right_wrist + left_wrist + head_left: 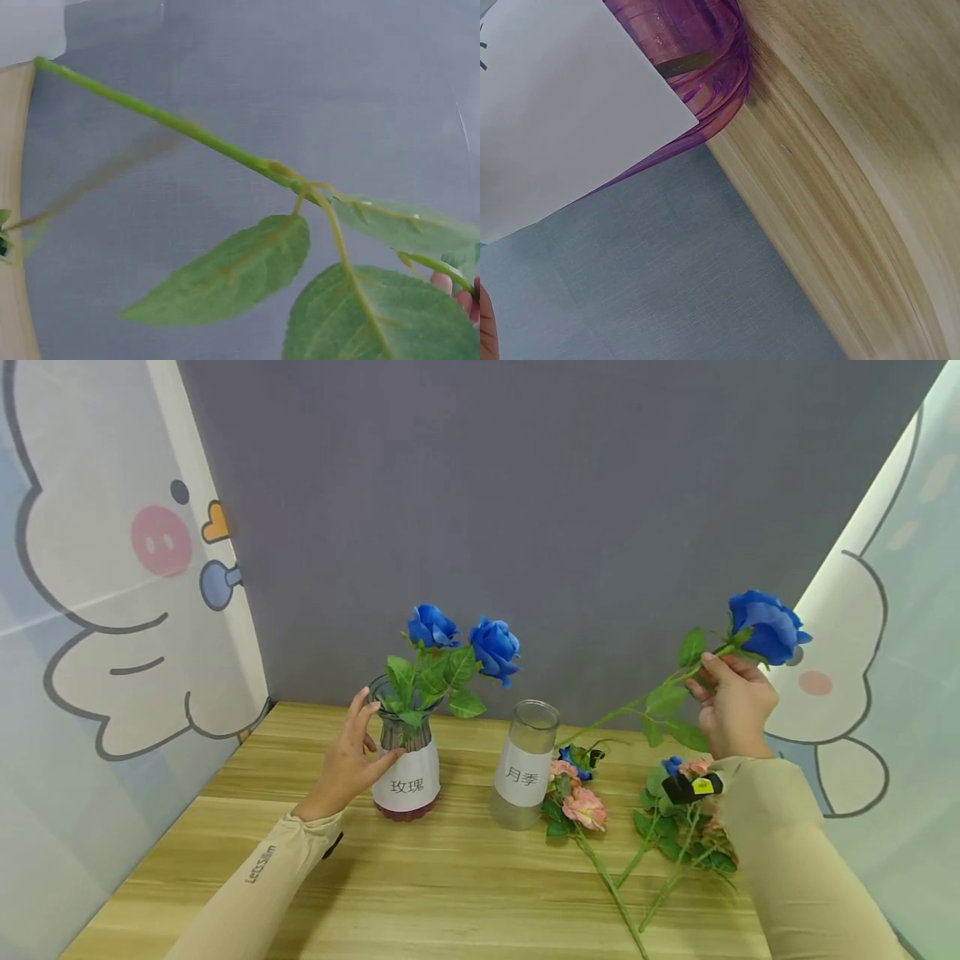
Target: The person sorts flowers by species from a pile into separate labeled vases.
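My left hand is at the left side of a ribbed glass vase, thumb across its front and fingers curved round its neck. This vase has a purple base and a white label, and two blue roses stand in it. In the left wrist view, the purple base shows beside the wood, with little of the hand visible. Raised at the right, my right hand pinches the stem of another blue rose just below its bloom. Its green stem slants down left, its lower end by the clear vase.
A clear glass vase with a white label stands mid-table. Pink roses and a blue bloom lie right of it. More flowers lie under the right forearm. A grey panel backs the wooden table.
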Action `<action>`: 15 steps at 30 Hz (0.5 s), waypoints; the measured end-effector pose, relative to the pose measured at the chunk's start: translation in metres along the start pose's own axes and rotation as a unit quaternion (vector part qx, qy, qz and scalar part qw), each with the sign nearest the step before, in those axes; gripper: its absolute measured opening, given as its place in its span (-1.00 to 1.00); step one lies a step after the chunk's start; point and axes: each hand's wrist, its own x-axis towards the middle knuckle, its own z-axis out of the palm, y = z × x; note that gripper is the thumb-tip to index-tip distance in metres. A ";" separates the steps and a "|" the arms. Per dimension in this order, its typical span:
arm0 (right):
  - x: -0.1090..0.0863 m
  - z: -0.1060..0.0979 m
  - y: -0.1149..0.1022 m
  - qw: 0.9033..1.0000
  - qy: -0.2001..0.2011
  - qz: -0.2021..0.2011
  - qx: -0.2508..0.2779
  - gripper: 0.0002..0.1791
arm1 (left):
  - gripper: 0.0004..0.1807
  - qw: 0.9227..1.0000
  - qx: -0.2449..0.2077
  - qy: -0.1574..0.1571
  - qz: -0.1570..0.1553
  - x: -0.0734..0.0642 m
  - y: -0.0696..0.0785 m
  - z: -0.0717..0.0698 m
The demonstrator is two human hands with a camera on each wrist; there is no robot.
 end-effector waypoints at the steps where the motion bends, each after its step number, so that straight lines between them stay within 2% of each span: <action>1: 0.000 0.000 -0.001 1.000 0.005 -0.006 0.003 -0.75 | -0.25 1.000 0.001 -0.003 -0.001 0.000 0.000 0.000; 6: 0.002 -0.001 -0.009 0.999 0.019 -0.033 0.016 -0.73 | -0.11 1.000 0.006 -0.009 -0.001 -0.001 0.000 -0.002; 10: 0.005 -0.005 -0.019 0.998 0.028 -0.015 0.045 -0.69 | -0.21 1.000 0.006 -0.006 -0.003 0.000 0.000 -0.002; 15: 0.006 -0.006 -0.028 0.995 0.048 -0.023 0.081 -0.62 | -0.09 1.000 0.008 -0.007 -0.001 0.001 0.000 -0.001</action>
